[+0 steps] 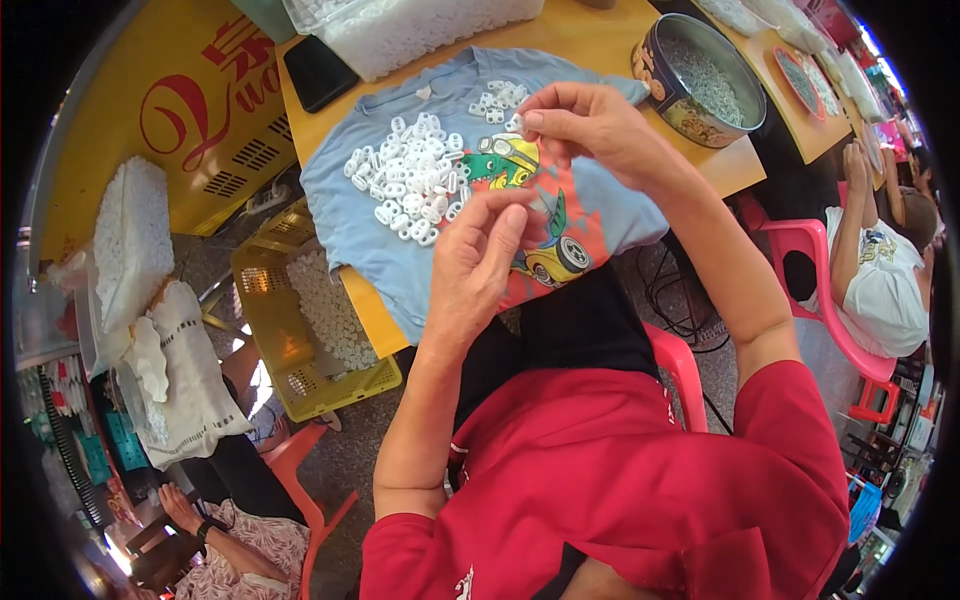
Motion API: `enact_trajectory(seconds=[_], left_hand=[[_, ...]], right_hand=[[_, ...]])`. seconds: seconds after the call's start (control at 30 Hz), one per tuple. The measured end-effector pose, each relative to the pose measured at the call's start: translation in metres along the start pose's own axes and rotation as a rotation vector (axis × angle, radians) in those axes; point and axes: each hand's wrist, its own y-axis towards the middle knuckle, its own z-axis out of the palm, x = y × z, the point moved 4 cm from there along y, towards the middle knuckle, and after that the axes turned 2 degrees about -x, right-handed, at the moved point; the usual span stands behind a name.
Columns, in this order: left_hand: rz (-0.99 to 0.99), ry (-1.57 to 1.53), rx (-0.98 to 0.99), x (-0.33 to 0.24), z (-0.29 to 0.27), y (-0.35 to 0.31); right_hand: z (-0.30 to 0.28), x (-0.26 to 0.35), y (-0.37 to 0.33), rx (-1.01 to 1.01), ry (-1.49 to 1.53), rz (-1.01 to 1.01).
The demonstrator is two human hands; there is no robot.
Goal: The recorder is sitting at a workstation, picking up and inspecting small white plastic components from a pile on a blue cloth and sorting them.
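Observation:
A pile of small white plastic pieces with two holes each (405,175) lies on a light blue T-shirt (350,215) with a cartoon print, spread over the table. My right hand (590,130) is raised over the shirt's far right part, thumb and forefinger pinched on one white piece (515,123). Just beyond those fingertips sits a smaller group of the same pieces (492,100). Nearer to me, my left hand (480,255) hovers over the print, right of the big pile. Its thumb presses against the curled fingers; what they hold, if anything, is too small to tell.
A round tin (700,80) of small metallic bits stands at the back right. Behind the shirt are a black phone (318,73) and a clear tub (420,30) full of white pieces. A yellow crate (300,345) is at lower left. Other people sit at both sides.

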Motion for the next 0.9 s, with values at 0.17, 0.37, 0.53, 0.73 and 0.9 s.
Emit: enact_trajectory(seconds=[0.17, 0.37, 0.53, 0.73, 0.9], left_hand=[[0.106, 0.001, -0.176, -0.009, 0.000, 0.002], [0.181, -0.010, -0.212, -0.010, -0.001, -0.003], [0.208, 0.061, -0.268, -0.014, -0.005, -0.004], [0.205, 0.430, -0.109, -0.021, -0.016, -0.003], [0.137, 0.496, 0.007, -0.019, -0.008, -0.006]], right_hand=[[0.029, 0.001, -0.032, -0.006, 0.337, 0.070], [0.054, 0.002, -0.046, -0.038, 0.260, -0.040], [0.060, 0.006, -0.054, -0.087, 0.127, -0.184], [0.049, 0.007, -0.056, -0.009, 0.134, -0.082], [0.041, -0.008, -0.063, 0.090, 0.144, 0.071]])
